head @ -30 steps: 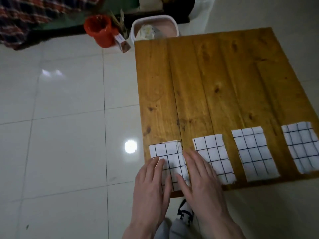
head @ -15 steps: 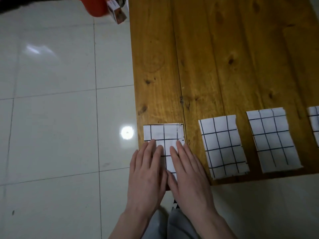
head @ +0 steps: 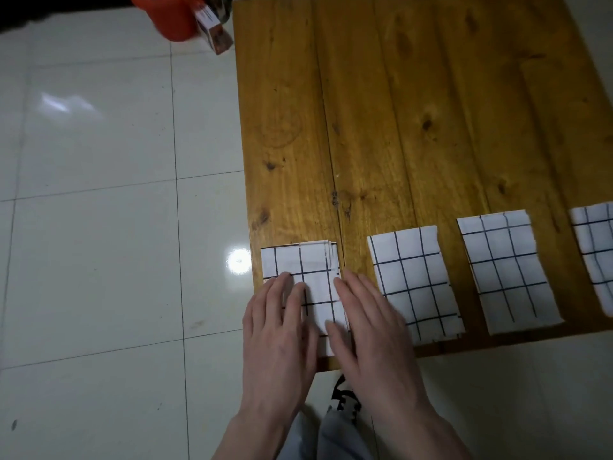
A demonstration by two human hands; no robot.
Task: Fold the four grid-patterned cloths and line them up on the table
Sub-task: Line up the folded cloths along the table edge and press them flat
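Left hand [head: 277, 322], right hand [head: 371, 322]: fingers straight, close together, flat on last cloth [head: 302, 267]. Press crease evenly, square edges with neighbouring cloth [head: 413, 282], along table [head: 398, 111] edge.

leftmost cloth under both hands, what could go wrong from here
The leftmost cloth sits at the table corner, so a sideways push by the left hand could slide it over the edge. The right hand lies close to the second cloth and may nudge it out of line.
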